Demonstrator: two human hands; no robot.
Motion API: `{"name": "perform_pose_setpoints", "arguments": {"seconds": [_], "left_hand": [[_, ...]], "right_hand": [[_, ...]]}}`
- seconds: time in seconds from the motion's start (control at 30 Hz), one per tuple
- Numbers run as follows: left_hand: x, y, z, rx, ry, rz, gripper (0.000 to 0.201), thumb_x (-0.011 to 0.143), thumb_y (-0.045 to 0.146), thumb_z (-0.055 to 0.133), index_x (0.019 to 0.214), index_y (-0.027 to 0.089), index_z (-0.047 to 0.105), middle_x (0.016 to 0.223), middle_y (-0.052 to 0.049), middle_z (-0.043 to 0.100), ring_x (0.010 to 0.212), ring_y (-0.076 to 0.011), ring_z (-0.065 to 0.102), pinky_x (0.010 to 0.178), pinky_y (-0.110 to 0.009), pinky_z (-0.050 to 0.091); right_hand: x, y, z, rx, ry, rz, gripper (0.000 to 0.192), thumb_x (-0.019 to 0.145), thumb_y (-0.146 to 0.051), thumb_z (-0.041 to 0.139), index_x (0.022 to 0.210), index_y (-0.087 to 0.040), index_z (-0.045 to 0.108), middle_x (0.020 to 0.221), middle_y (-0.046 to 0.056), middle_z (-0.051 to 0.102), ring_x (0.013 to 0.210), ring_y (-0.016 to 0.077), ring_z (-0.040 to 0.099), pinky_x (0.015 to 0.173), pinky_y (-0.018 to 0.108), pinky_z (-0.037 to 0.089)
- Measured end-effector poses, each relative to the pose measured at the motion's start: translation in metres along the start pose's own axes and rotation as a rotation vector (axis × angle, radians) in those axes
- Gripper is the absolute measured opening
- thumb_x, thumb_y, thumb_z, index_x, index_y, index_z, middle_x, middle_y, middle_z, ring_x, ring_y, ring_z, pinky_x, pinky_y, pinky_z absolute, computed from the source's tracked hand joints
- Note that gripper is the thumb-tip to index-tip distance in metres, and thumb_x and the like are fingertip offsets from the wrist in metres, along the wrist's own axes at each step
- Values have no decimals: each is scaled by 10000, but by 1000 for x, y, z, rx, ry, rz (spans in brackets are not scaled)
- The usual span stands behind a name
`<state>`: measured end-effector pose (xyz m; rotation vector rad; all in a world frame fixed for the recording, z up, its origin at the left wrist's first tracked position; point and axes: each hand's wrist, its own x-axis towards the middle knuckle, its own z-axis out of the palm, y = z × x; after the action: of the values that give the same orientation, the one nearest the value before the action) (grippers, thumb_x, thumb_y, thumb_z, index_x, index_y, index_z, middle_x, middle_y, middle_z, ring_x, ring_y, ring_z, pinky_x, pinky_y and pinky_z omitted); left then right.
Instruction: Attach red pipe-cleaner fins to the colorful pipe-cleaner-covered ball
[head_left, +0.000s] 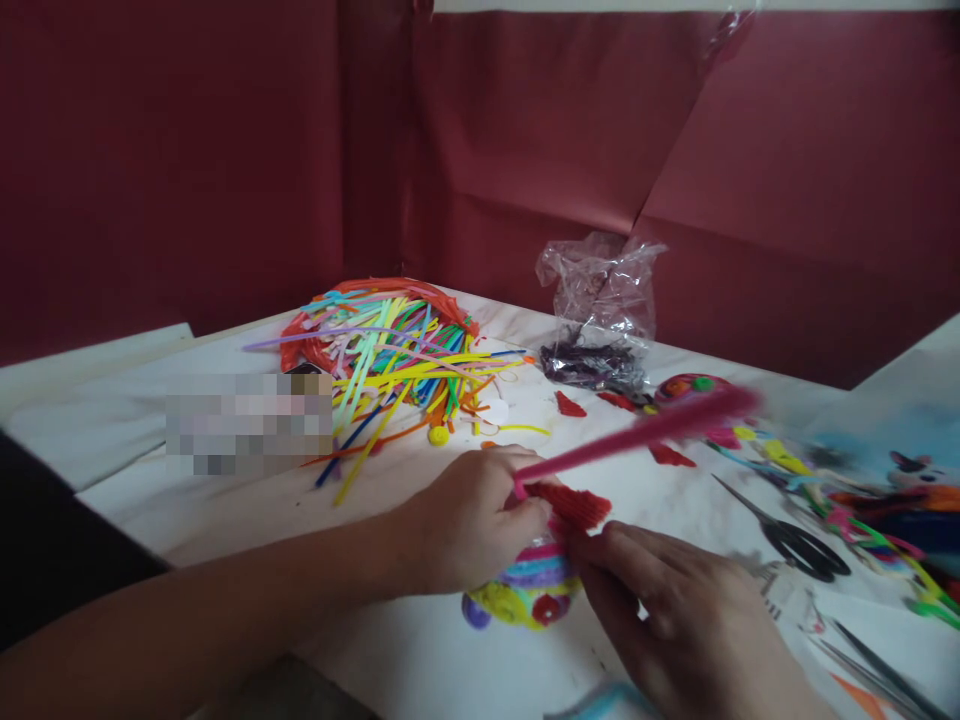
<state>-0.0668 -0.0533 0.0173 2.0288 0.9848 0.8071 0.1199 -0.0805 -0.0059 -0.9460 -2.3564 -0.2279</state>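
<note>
My left hand (pixel 469 520) is curled shut around the near end of a pink pipe cleaner (pixel 645 428), thumb and fingers pinching it right where it meets the little craft figure (pixel 529 588), and the fuzzy stem shoots up and away to the right, blurred along its far half. My right hand (pixel 675 620) comes in from the lower right, fingertips pressed together on the red fuzzy piece (pixel 574 505) that sits on top of the figure. That figure rests on the white table (pixel 420 650) just under both hands: a small rounded thing wound in bands of yellow, pink, blue and purple fuzz, with a red coil on its front and a purple bump at its left edge. Behind my left hand lies a loose heap of pipe cleaners (pixel 390 350) in yellow, green, blue, orange and red, fanned across the table. Further back stands a crumpled clear plastic bag (pixel 600 310) with something dark in the bottom. To my right a pair of black-handled scissors (pixel 787 530) lies open-bladed near more colourful scraps. A patch on the table left of the heap is blurred out, and I can read no writing or label anywhere.
</note>
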Motion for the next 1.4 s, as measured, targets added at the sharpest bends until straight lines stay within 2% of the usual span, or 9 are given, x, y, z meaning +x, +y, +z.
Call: {"name": "perform_pose_setpoints", "arguments": {"seconds": [0.2,0.3,0.4,0.5,0.63,0.77,0.87,1.13,1.4], "left_hand": [[0,-2,-3,11,-20,15,218,809,141,477,909,155,670,973,-49,655,1000,-200,566,947,-341,415],[0,-5,-4,-33,-23,-32,241,810,213,512,994,155,656,987,-61,663,1004,-219,573,873,-332,464],[1,-8,-4,-74,-53,-65,324,812,305,533,1078,140,617,884,-64,673,930,-220,599,804,-326,496],[2,-10,-2,-88,-60,-60,262,815,274,521,1006,140,640,870,-59,665,936,-220,597,819,-336,492],[2,-11,1,-104,11,-79,229,794,232,525,981,149,627,905,-57,650,978,-224,583,833,-346,490],[3,-11,3,-70,15,-71,184,795,217,500,905,149,629,764,-40,628,1007,-238,569,847,-358,482],[3,-11,2,-57,25,-72,194,787,191,481,918,149,618,721,-29,613,1035,-244,555,861,-365,473],[0,-12,3,-123,77,-78,345,693,102,444,966,152,648,1037,-50,650,1094,-236,524,861,-325,462],[3,-15,0,-255,47,-65,373,639,91,442,927,139,675,1085,-76,668,1128,-245,527,975,-377,403]], "right_hand": [[1,0,0,39,20,7,188,883,-152,443,731,-187,549,574,-19,566,463,111,534,410,193,375],[-3,0,-1,8,-14,-5,163,894,-163,441,836,-178,592,613,-6,585,503,130,560,440,210,413],[-6,2,-2,-48,-25,-65,168,902,-153,434,972,-149,587,644,10,594,533,150,575,452,233,436],[-7,4,0,-81,-19,-106,183,903,-133,428,1017,-120,571,676,27,606,567,164,589,485,260,466],[-10,4,4,-91,1,-149,217,898,-123,415,1055,-81,560,706,48,619,586,169,602,502,274,488],[-11,1,6,-111,30,-158,204,881,-108,423,1024,-76,565,675,48,615,556,175,600,469,276,491],[-10,-1,6,-115,62,-151,198,878,-112,415,987,-74,575,664,57,624,537,184,604,442,283,495],[-9,-3,6,-153,78,-150,231,904,-140,373,951,-81,591,651,51,637,541,188,627,451,291,523],[-6,-7,5,-199,109,-159,241,919,-138,360,917,-85,595,653,51,652,541,187,639,436,285,508]]}}
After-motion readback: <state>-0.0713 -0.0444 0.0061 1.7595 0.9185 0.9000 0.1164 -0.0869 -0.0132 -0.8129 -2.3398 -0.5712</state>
